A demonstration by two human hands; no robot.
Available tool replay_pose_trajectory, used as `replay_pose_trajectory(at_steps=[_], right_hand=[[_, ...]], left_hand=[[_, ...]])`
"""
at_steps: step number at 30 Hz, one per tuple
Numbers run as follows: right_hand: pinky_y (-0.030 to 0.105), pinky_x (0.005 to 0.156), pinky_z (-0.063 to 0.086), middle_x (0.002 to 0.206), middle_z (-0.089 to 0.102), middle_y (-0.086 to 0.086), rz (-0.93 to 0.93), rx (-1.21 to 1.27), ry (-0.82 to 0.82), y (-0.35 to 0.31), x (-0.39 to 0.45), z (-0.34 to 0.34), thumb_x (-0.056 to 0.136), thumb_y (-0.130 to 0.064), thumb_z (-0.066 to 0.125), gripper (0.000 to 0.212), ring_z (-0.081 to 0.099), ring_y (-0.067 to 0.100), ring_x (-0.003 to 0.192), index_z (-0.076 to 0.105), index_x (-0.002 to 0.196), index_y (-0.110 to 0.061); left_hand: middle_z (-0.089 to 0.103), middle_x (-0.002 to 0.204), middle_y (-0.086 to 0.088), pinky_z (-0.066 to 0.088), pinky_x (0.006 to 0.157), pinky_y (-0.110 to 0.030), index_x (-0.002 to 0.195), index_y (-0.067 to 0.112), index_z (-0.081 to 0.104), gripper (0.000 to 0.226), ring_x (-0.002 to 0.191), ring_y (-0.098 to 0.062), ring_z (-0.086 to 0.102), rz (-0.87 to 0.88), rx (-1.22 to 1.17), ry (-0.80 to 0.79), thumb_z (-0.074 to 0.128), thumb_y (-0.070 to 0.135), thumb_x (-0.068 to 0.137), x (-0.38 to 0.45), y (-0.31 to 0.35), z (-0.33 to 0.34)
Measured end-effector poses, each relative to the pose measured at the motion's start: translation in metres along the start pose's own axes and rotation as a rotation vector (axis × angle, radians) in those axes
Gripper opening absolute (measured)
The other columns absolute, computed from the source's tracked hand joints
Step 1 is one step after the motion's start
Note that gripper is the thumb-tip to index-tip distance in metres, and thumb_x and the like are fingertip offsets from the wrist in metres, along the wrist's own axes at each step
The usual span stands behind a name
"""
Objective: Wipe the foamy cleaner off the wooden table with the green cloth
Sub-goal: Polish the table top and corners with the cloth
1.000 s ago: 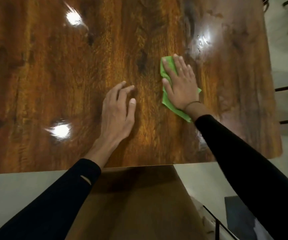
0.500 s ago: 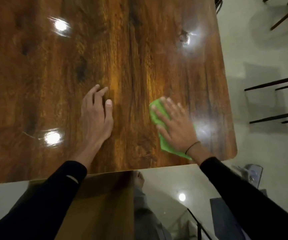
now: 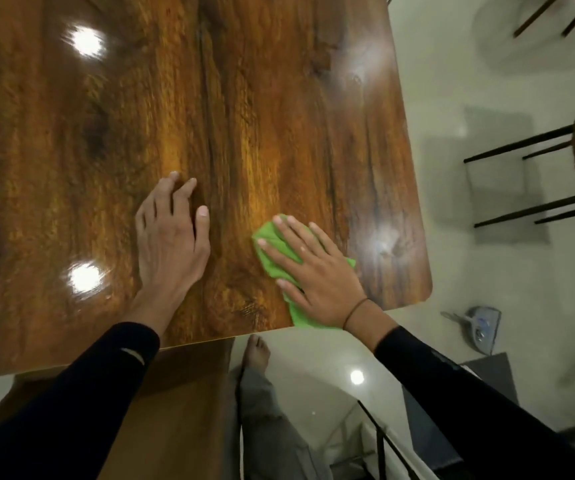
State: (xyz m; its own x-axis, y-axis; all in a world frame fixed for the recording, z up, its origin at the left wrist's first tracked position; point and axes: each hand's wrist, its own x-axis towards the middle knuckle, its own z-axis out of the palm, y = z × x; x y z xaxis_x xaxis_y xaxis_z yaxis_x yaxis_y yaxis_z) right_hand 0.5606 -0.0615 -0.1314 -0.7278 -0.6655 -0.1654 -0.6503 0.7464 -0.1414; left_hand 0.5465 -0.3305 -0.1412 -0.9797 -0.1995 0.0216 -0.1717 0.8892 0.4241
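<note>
Glossy wood table point(image 3: 279, 98), pale floor point(image 3: 487, 271).

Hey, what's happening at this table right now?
A person is wiping a glossy wooden table with a green cloth. The right hand lies flat on the cloth with fingers spread, pressing it down near the table's near right corner, where the cloth reaches the near edge. The left hand rests open on the bare wood beside it. No foam is plainly visible, only light glare.
</note>
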Motion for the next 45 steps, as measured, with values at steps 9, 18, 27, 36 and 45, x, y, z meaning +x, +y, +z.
replay_pose_trajectory(at_steps=[9,18,27,36,45], right_hand=[[0.058,0.137,0.013,0.187,0.004,0.006,0.634,0.071,0.148,0.129,0.002,-0.016,0.116,-0.050,0.027,0.065,0.001,0.027,0.173,0.016,0.178,-0.034],[0.061,0.137,0.009,0.186,-0.003,0.013,0.055,-0.010,0.007,0.089,0.008,-0.018,0.116,-0.052,0.030,0.069,-0.004,0.032,0.173,0.012,0.178,-0.027],[0.059,0.138,0.010,0.187,-0.001,0.008,-0.175,-0.041,-0.091,0.197,-0.018,-0.031,0.116,-0.053,0.024,0.067,-0.003,0.028,0.173,0.011,0.178,-0.031],[0.055,0.139,0.007,0.186,0.006,0.010,0.173,0.030,0.108,0.246,0.180,-0.063,0.117,-0.054,0.020,0.065,0.002,0.030,0.173,0.013,0.178,-0.033],[0.056,0.139,0.011,0.186,-0.004,0.009,-0.531,-0.111,-0.096,0.222,0.126,-0.057,0.119,-0.052,0.032,0.067,-0.005,0.028,0.173,0.009,0.178,-0.030]], left_hand=[[0.038,0.169,-0.016,0.025,0.130,-0.057,0.159,0.012,0.046,0.047,0.158,-0.036,0.035,0.006,0.026,-0.016,0.043,0.034,0.117,0.001,0.003,-0.004],[0.036,0.171,-0.013,0.025,0.129,-0.059,0.160,0.013,0.046,0.053,0.158,-0.037,0.034,-0.035,0.009,-0.015,0.037,0.038,0.114,0.000,0.009,-0.002],[0.049,0.148,-0.025,0.037,0.112,-0.060,0.148,0.006,0.053,0.052,0.133,-0.045,0.047,-0.219,0.040,0.094,0.045,0.040,0.110,0.044,0.046,-0.003],[0.034,0.173,-0.014,0.023,0.130,-0.057,0.161,0.016,0.043,0.053,0.160,-0.035,0.031,-0.251,0.076,0.112,0.048,0.042,0.115,0.090,0.071,0.032],[0.026,0.177,-0.012,0.025,0.130,-0.059,0.164,0.017,0.039,0.064,0.163,-0.034,0.028,-0.291,0.050,0.074,0.045,0.050,0.110,0.094,0.070,0.032]])
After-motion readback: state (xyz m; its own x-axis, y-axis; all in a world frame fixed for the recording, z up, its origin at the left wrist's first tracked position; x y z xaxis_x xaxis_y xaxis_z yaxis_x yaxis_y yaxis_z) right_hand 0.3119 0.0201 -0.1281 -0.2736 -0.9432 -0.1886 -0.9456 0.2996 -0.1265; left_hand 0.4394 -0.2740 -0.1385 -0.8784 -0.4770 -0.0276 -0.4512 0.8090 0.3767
